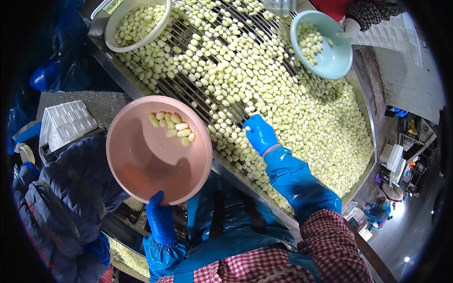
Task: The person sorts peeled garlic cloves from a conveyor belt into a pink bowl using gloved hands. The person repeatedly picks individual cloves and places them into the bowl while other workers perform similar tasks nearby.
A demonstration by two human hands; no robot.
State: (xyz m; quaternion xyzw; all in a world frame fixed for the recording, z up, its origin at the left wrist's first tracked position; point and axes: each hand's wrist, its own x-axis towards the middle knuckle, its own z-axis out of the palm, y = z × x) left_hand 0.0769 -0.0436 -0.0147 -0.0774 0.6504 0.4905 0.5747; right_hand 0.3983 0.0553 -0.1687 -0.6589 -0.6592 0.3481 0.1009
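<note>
- Your left hand (162, 221), blue-gloved, gripped the near rim of the pink basin (153, 162).
- Your right hand (261, 134), also gloved, was curled closed with a pale piece (247, 128) at the fingertips; couldn't tell if more sat inside.
- Pink basin was tilted toward you, left of your right hand, with a small cluster of oval pieces (173, 126) toward its upper right.
- Right hand was low over the slatted metal counter (177, 88), just above a spread of green ovals (306, 127).
- Ovals were piled thickest to the right; dark slats showed through at upper left.
- Light blue basin (337, 61), part filled, stood at the far right side; a co-worker's hand (349, 29) was at its rim.
- White basin (166, 19) with more ovals was at far left.
- White crate (71, 120) sat left of the pink basin.
</note>
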